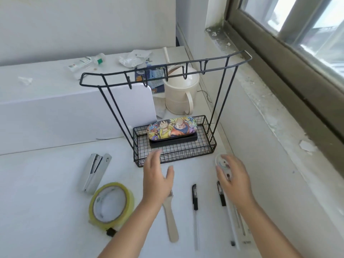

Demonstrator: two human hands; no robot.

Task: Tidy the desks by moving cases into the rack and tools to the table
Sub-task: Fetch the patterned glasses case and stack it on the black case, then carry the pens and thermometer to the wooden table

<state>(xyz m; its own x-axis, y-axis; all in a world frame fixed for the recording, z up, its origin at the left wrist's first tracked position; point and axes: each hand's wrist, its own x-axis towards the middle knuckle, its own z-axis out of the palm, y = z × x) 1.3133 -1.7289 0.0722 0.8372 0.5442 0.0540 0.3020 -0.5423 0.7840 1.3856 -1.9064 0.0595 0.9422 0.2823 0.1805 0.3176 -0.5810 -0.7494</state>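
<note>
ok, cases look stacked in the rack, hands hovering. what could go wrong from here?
1. The cartoon case sits on top of the black case in the wire rack; a bump from the left hand might slide it off.
2. The right hand holds a small round white thing above the pens; lowering it could scatter them.

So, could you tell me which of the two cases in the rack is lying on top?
The colourful cartoon-printed case lies on top. The plain black case sits beneath it on the floor of the wire rack, showing only its front edge.
</note>
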